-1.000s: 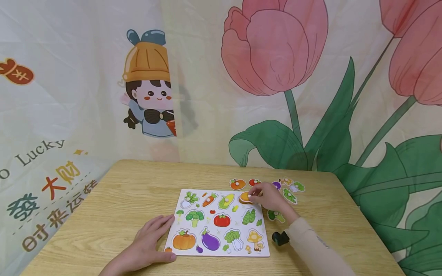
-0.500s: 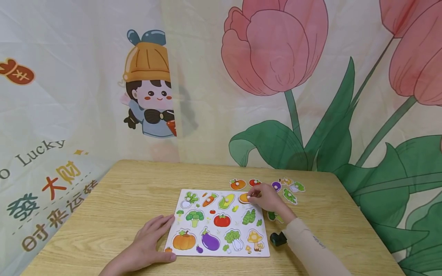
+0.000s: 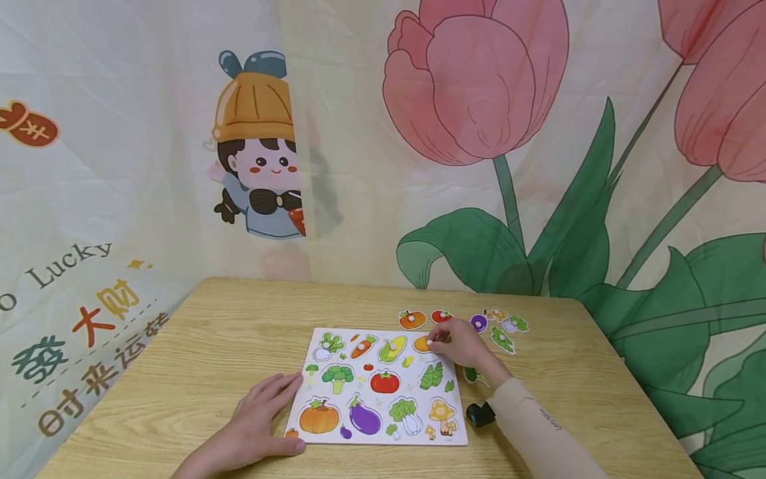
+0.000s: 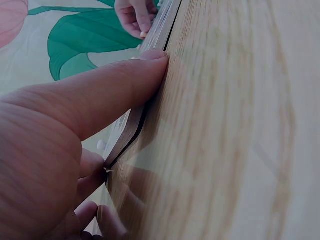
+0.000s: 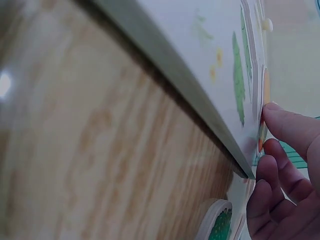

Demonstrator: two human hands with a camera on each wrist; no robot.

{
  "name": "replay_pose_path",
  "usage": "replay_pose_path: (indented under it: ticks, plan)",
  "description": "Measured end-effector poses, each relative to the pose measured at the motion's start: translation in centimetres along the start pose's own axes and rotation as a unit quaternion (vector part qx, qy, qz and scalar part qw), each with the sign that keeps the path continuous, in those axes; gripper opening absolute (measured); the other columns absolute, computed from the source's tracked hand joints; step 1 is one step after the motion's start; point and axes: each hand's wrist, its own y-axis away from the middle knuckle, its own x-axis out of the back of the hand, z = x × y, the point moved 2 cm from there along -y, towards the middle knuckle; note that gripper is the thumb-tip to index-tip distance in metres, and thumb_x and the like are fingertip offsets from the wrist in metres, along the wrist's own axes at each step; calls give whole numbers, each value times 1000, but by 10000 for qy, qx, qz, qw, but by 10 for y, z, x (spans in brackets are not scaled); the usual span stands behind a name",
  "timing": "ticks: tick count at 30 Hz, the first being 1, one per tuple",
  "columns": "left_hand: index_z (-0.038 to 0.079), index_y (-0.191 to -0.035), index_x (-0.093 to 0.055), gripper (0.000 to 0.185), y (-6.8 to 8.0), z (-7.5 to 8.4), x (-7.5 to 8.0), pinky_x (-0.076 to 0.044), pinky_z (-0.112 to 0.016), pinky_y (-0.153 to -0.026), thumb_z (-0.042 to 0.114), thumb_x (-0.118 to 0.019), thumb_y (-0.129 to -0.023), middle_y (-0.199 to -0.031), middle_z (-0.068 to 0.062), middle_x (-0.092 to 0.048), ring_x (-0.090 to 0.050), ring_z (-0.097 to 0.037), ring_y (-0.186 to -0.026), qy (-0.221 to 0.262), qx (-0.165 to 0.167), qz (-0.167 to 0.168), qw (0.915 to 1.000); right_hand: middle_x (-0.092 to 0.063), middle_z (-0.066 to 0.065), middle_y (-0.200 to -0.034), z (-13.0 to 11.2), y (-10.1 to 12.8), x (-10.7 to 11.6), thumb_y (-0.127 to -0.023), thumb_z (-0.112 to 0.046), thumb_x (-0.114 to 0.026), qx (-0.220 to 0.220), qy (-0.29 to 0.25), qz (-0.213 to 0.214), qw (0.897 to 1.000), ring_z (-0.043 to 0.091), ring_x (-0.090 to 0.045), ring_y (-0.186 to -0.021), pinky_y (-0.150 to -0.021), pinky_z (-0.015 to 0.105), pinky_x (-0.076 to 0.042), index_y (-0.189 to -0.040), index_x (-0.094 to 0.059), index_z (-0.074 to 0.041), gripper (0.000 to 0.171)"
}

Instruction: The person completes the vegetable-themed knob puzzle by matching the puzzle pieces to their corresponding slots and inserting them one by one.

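Note:
A white puzzle board [image 3: 374, 436] printed with vegetables lies on the table. My right hand [image 3: 463, 346] pinches the white knob of an orange puzzle piece [image 3: 421, 344] at the board's top right slot. The right wrist view shows that orange piece [image 5: 265, 82] edge-on against the board, under the thumb and index finger. My left hand [image 3: 254, 416] rests at the board's left side, fingers on the edge and thumb at the near corner. A knobbed turnip piece [image 3: 323, 352], carrot piece [image 3: 362, 348] and corn piece [image 3: 391, 349] sit in the top row.
Beyond the board lie a pumpkin piece [image 3: 412, 320] and a tomato piece [image 3: 441, 316]. To their right are an eggplant piece [image 3: 478, 323], a green leafy piece [image 3: 503, 340] and others. A broccoli piece [image 3: 475, 376] is beside the board, partly behind the right forearm.
My right hand and the orange piece have shifted slightly left and settled toward the slot at the top right. The left hand and the board have not moved.

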Motion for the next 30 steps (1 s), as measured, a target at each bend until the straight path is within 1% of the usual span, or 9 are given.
replay_pose_path:
  ticks: [9,15,22,30]
  plan:
    - [8,-164,-40,112,-1,-1,0,-16,-83,-112,56,-90,-77,-167,-20,-38,-19,-51,-154,57,-2,-54,10000,-63,-4,-86,0,1,-1,-96,-15,-80,-80,-47,-49,9999,16,-57,-86,-76,30,-50,-101,-80,-16,5]
    - [6,-164,-40,113,-1,-1,0,-14,-83,-112,59,-89,-77,-168,-19,-37,-17,-51,-155,143,-10,-56,9999,-64,-3,-88,0,2,-3,-97,-16,-80,-241,-171,-39,9996,16,-57,-88,-77,30,-50,-101,-80,-17,4]
    - [6,-163,-41,112,0,-2,0,-18,-83,-111,60,-88,-77,-167,-18,-39,-21,-51,-153,-32,-113,35,9999,-64,-2,-89,0,3,-6,-97,-16,-80,-368,-251,-37,9990,17,-57,-88,-77,30,-50,-101,-79,-18,4]
    - [6,-164,-41,112,-1,-3,0,-18,-82,-112,60,-88,-78,-167,-18,-39,-21,-51,-154,-52,-93,14,9999,-64,-2,-89,0,3,-6,-97,-16,-79,-466,-199,0,9987,17,-58,-89,-76,28,-51,-102,-79,-18,5]
